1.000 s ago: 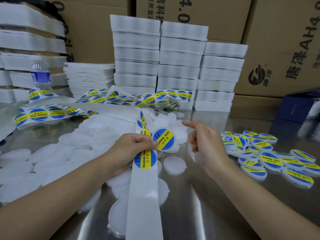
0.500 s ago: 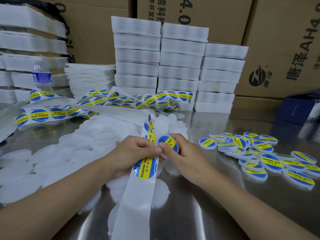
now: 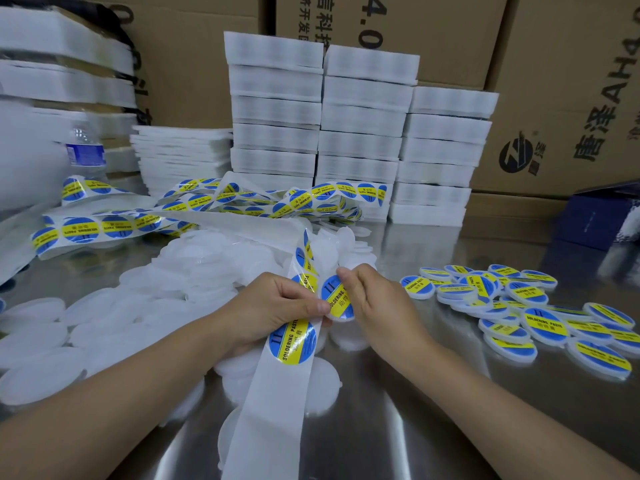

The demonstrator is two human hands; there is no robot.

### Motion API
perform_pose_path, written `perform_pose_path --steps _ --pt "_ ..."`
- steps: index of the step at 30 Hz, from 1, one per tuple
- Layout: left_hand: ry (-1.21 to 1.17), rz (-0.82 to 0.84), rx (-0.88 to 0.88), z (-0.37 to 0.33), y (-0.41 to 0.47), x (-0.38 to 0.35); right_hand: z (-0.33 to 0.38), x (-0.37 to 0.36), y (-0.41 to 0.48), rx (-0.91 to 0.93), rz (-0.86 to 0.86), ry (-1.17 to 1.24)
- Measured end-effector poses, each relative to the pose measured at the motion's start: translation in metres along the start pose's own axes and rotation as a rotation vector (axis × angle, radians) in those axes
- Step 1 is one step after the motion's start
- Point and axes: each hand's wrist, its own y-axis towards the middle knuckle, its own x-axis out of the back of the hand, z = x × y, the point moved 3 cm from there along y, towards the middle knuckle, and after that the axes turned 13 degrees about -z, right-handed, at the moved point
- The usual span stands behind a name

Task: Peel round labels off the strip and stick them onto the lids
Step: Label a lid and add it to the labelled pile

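A white backing strip (image 3: 273,403) with round blue-and-yellow labels runs from the tangle at the back down through my left hand (image 3: 270,306), which grips it. One label (image 3: 294,341) sits on the strip just below that hand. A white lid with a label stuck on it (image 3: 337,301) is held between both hands. My left thumb presses its lower edge and my right hand (image 3: 377,303) pinches its right side and top. Plain white lids (image 3: 145,299) lie heaped to the left.
Labelled lids (image 3: 519,317) lie spread on the steel table (image 3: 433,410) at the right. Stacks of white trays (image 3: 360,133) and cardboard boxes stand behind. A water bottle (image 3: 85,150) stands at the back left, a dark blue box (image 3: 602,216) at far right.
My right hand, open and apart from the lid a second ago, has come in and taken hold of the labelled lid. The strip's loose end has swung slightly left.
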Motion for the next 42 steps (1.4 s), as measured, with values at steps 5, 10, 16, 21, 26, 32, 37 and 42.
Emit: perform_pose_path --steps 5,10,16,21,26,32,37,42 --pt "-0.073 -0.015 0.008 0.001 0.001 0.000 0.000 0.004 -0.001 0.085 -0.065 0.035" --pt "-0.243 -0.079 0.079 0.002 0.002 0.002 -0.001 0.009 -0.003 0.208 -0.002 -0.023" --pt "-0.221 -0.118 0.060 0.002 0.003 0.002 -0.010 0.012 0.004 0.137 -0.131 0.107" --pt "-0.286 -0.139 0.084 0.002 0.004 0.002 -0.057 0.044 0.032 -0.083 -0.403 -0.585" --pt "-0.307 -0.127 0.078 0.001 0.003 0.002 -0.104 0.058 0.034 -0.388 -0.143 -0.950" --pt "-0.288 -0.110 0.090 0.001 0.003 0.005 -0.099 0.063 0.036 -0.339 -0.206 -0.953" --pt "-0.313 -0.099 0.080 0.000 0.003 0.005 -0.059 0.054 0.037 -0.027 -0.336 -0.582" --pt "-0.271 -0.110 0.074 0.001 0.004 0.004 -0.006 0.036 0.016 0.305 -0.174 -0.113"
